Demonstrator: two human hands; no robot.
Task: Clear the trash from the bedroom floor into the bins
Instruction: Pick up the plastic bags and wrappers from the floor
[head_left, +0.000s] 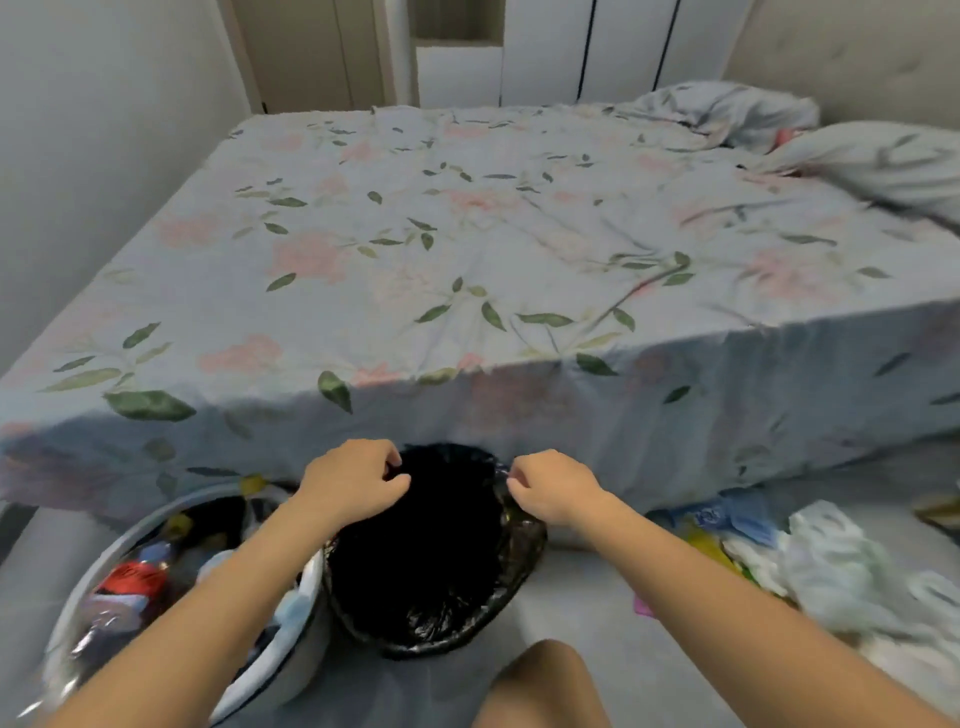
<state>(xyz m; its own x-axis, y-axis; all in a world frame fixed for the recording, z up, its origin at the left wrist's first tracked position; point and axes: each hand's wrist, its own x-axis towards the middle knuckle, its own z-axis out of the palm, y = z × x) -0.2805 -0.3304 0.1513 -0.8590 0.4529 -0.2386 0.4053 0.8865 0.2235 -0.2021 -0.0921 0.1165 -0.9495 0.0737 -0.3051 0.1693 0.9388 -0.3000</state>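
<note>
Both hands pinch the black liner (441, 587): left hand (353, 483) at its far-left rim, right hand (550, 486) at its far-right rim. A full white bin (291, 660) sits under the left forearm; trash (810, 561) lies on the floor right of the right arm.

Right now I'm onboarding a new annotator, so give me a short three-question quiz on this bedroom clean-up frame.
1. True or false: both hands grip the rim of the black plastic bin liner.
2. Which bin already holds trash? A) the black-lined bin between the hands B) the white round bin under the left forearm C) neither
3. Fill in: the loose pile of white and blue wrappers lies on the floor to the person's ____ side.

Key:
1. True: the left hand and the right hand pinch the liner's edge on opposite sides.
2. B: colourful wrappers show inside it; the lined bin looks dark, its contents unclear.
3. Right.
</note>
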